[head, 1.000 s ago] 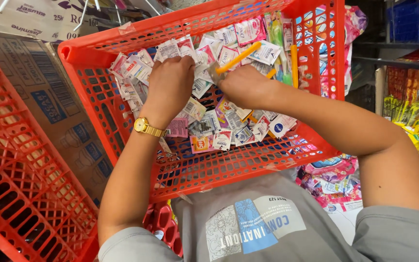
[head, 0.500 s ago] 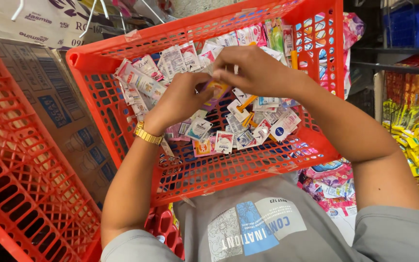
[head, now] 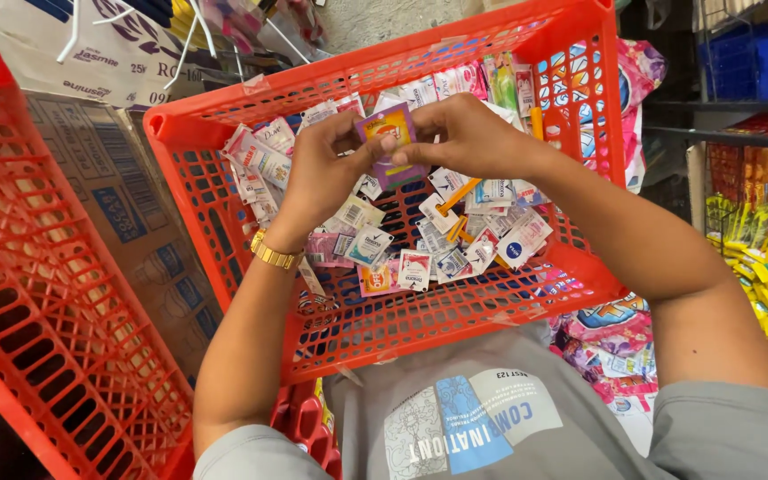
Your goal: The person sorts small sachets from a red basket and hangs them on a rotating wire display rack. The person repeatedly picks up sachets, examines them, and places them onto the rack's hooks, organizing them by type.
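Both of your hands meet over the red basket [head: 224, 191], pinching one purple sachet [head: 389, 142] between them. Your left hand [head: 326, 169], the one with the gold watch [head: 270, 253] on its wrist, grips the sachet's edge at 9 o'clock with thumb and fingers closed on it; your right hand [head: 473, 133] grips the opposite edge at 3 o'clock the same way. The sachet is held upright, lifted clear above the loose pile of small sachets [head: 420, 253] lying on the basket's floor. An orange stick [head: 457, 196] lies among them just below your right hand. A second red basket [head: 37, 284] sits at 9 o'clock.
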